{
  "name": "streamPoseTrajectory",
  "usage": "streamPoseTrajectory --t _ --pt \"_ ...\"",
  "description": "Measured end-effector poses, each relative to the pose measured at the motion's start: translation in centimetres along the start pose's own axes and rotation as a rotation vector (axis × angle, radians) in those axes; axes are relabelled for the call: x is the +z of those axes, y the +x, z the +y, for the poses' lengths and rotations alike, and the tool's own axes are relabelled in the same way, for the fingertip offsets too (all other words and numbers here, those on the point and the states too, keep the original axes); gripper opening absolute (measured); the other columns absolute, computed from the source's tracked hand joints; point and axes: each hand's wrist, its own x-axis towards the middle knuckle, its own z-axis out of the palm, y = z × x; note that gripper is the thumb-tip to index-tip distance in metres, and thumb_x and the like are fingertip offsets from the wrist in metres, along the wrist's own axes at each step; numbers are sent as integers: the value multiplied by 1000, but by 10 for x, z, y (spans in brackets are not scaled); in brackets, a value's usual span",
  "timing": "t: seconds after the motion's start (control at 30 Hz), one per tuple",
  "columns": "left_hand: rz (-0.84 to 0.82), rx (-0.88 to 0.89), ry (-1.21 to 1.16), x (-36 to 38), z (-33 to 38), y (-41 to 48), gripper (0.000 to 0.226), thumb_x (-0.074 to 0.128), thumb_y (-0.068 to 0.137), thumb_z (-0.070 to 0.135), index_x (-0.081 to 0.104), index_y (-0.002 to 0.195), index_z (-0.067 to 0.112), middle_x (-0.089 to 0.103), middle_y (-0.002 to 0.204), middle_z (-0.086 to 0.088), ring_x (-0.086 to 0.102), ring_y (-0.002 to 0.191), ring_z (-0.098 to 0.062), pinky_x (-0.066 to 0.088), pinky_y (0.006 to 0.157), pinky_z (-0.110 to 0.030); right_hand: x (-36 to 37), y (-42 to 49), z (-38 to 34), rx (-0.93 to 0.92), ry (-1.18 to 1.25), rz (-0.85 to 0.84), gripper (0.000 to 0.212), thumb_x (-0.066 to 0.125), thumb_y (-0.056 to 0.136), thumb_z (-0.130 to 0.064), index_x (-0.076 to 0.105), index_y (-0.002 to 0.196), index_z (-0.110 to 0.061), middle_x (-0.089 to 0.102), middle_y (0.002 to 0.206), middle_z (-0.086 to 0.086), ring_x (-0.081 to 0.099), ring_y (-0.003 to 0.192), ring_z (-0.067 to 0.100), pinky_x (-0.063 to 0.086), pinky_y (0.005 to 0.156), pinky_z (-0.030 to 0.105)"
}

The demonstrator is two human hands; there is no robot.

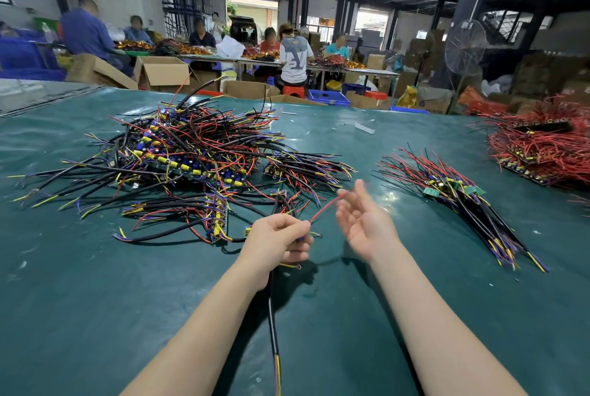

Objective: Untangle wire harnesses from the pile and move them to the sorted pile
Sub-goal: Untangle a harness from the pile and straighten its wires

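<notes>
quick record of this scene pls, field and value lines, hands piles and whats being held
left hand: grips one harness, its black cable hanging below the fist
right hand: open, holds nothing, fingers near the tip of the harness's red wire
tangled pile: left of the hands on the green table cover
sorted pile: right of the hands, wires roughly parallel
red-wire pile: far right

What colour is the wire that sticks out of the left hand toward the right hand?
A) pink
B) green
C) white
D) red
D: the wire that the left hand grips is red, and it runs up toward the open right hand.
</notes>
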Motion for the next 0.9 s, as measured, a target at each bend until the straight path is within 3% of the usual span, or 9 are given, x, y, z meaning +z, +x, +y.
streamPoseTrajectory --t 0.1,0.2,0.37,0.5,0.63,0.73,0.9 --pt "37 -8 -86 1 1 0 20 59 88 7 57 68 9 64 51 2 56 41 -2 47 41 -14 7 -9 9 38 -312 -229 16 56 89 -13 61 75 -7 54 48 -4 48 37 1 44 41 12" --pt "61 -11 -135 2 2 -2 20 60 87 6 58 67 9 62 49 2 55 40 -2 47 40 -13 11 -13 16 61 -369 -373 15 53 87 2 62 76 -5 56 45 -5 49 39 2 45 44 11" --pt "46 -42 -227 2 5 -1 15 59 87 6 62 73 5 62 50 2 56 41 -2 48 41 -13 6 -13 16 63 -252 -434 20 47 87 10 61 77 -2 63 52 1 58 45 5 49 47 12" --pt "24 -77 -271 2 8 -1 21 54 92 16 67 81 5 64 54 -1 59 44 -4 49 43 -13 7 -12 19 -39 -333 -465 19 48 86 10 60 78 -2 63 51 0 56 42 5 43 44 14" --pt "63 -129 -376 3 12 -1 31 51 94 22 69 73 11 62 49 -1 57 39 -4 47 39 -12 10 -13 26 -130 -513 -467 18 54 86 1 64 74 -8 61 54 -2 51 45 4 31 52 21" --pt "89 -109 -349 4 11 0 29 53 93 24 68 72 11 61 48 0 56 39 -3 47 39 -12 12 -14 28 -155 -456 -437 21 54 85 2 64 70 -8 59 56 5 50 44 6 35 53 22" --pt "32 -64 -264 4 11 -2 15 56 88 5 63 75 3 66 53 -2 61 44 -4 50 45 -14 9 -14 26 -175 -405 -380 21 54 85 4 62 69 -6 59 46 -4 53 41 5 45 47 17"
